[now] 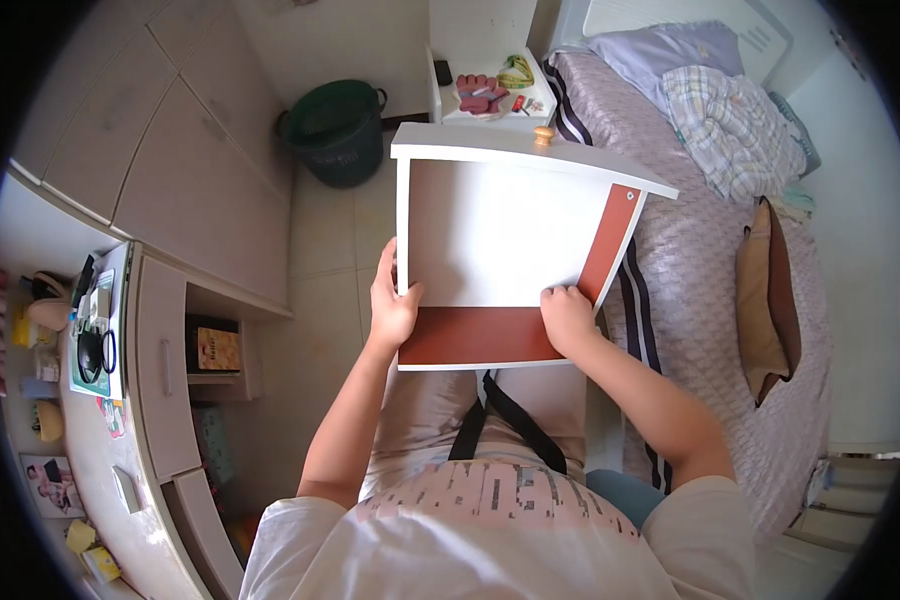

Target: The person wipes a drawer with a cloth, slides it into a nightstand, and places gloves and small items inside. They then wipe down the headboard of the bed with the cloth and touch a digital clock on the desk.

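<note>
I hold a drawer over my lap, its inside facing up. It has a white bottom, reddish-brown inner walls and a white front panel with a round wooden knob on the far side. My left hand is closed round the left wall, thumb inside and fingers outside. At the near right corner my right hand grips the drawer, its fingers bent over the inner side. A screw shows near the far end of the right wall. Nothing lies inside the drawer.
Beyond the drawer stands a white nightstand bearing pink gloves and a yellow-green coil. A dark green bucket stands left of it. The bed lies on the right, a cluttered desk and cabinets on the left.
</note>
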Demonstrator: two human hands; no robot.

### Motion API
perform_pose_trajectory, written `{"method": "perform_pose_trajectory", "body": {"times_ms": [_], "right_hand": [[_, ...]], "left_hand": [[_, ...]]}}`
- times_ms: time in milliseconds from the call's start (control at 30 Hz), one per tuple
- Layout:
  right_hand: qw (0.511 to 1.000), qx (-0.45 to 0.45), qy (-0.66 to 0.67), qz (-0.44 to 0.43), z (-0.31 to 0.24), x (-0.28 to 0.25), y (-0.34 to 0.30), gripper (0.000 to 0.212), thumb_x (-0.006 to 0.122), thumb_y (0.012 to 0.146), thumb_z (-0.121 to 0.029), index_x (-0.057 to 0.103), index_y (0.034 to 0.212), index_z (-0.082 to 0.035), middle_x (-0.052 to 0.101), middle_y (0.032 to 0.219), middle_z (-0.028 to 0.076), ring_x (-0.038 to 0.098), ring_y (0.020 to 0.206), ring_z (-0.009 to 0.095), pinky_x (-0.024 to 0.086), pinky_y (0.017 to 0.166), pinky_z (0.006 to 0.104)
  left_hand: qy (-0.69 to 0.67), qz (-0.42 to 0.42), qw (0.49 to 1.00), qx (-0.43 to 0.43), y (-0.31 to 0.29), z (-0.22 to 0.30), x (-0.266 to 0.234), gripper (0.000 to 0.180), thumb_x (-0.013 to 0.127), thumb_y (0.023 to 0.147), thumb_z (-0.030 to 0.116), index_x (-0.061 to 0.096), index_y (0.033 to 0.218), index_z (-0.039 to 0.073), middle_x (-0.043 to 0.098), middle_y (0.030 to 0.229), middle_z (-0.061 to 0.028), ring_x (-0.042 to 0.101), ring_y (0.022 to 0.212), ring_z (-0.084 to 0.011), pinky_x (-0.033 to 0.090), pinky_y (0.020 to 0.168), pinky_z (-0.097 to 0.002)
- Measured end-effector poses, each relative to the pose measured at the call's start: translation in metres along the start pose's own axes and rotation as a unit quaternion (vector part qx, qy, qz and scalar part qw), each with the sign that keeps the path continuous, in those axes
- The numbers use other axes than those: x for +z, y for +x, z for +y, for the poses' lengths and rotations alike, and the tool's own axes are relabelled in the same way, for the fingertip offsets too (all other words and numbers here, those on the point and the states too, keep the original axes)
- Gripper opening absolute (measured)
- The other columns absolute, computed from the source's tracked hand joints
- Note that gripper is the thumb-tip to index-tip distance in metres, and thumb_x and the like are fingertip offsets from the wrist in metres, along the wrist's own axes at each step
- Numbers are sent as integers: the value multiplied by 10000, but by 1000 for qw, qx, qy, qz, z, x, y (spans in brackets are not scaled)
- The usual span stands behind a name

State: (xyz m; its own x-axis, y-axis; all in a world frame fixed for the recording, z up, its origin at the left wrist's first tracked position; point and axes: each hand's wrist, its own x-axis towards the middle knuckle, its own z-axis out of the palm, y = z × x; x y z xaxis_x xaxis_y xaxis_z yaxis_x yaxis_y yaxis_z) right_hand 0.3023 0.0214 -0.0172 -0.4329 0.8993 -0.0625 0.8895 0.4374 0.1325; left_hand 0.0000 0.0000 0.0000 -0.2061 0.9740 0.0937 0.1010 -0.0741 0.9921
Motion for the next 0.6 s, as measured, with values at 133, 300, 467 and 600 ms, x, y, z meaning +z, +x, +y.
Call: {"method": "perform_pose_trajectory", "body": {"times_ms": [133, 300, 467, 600], "right_hand": [[983, -78, 109, -124, 14, -45, -11, 44, 699, 810, -80, 694, 841, -48, 740, 878, 147, 712, 806, 320, 571, 715, 420], [871, -48, 445, -202, 63, -143, -25, 132, 741, 863, -149, 756, 949, -51, 743, 813, 99, 703, 755, 179, 534, 672, 334], [707, 218, 641, 206, 106, -101, -54, 151, 602, 1008, -122, 682, 1080, -17, 697, 959, 41, 647, 860, 121, 507, 765, 266], [503, 298, 800, 136, 85, -106, -53, 280, 561, 1066, -283, 591, 1221, -51, 654, 1016, 37, 628, 898, 137, 524, 826, 288]], "left_hand": [[-53, -10, 995, -84, 0, 14, -7, 644, 548, 769, -51, 519, 1409, 9, 618, 982, -40, 556, 821, -126, 478, 743, -270], [-90, -7, 988, -123, 13, 18, -8, 545, 529, 762, -56, 595, 1302, -21, 638, 943, -51, 567, 798, -127, 475, 698, -261], [-134, 48, 978, -153, 3, 18, -1, 209, 533, 778, 23, 608, 971, -8, 587, 803, -39, 514, 722, -125, 415, 665, -258], [-235, 85, 935, -252, -29, -2, 17, 127, 547, 756, 41, 594, 872, 17, 586, 805, -63, 526, 753, -172, 446, 677, -329]]}}
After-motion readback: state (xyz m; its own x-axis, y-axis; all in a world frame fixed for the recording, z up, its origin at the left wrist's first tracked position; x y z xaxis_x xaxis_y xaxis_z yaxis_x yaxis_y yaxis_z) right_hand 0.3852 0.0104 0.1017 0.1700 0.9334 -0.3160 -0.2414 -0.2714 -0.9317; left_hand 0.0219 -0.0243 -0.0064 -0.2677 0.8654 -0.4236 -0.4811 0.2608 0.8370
